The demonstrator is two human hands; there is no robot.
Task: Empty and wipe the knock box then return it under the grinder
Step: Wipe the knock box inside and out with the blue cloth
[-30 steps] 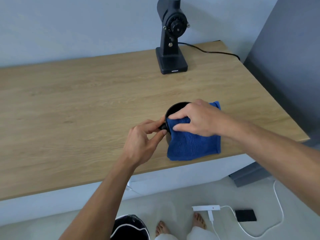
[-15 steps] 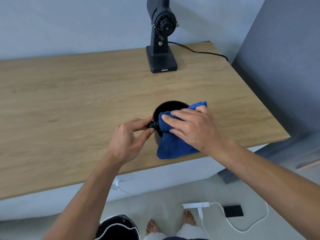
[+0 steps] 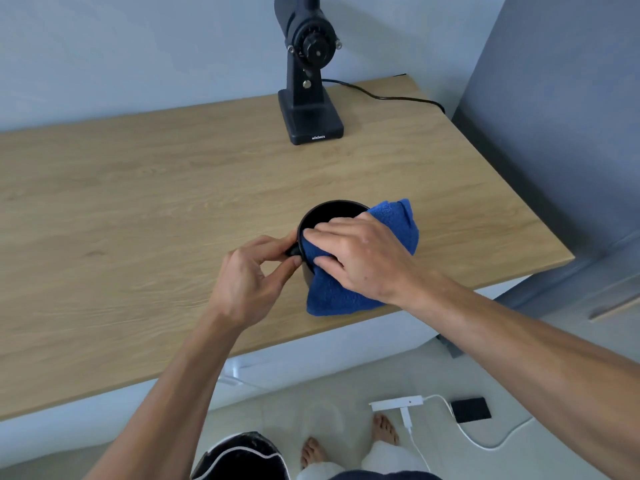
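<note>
My right hand [image 3: 360, 258] presses the blue cloth [image 3: 346, 299] flat over the knock box [image 3: 332, 211] rim while my left hand [image 3: 252, 278] pinches its handle; the grinder [image 3: 310, 84] stands well beyond, straight ahead.

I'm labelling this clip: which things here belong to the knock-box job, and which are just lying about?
In the job:
- knock box, steadied by the left hand
- blue cloth, pressed on it by the right hand
- grinder, where the box goes back
- bin on the floor, likely for the grounds

Lying about:
- power strip
- black device on the floor
</note>
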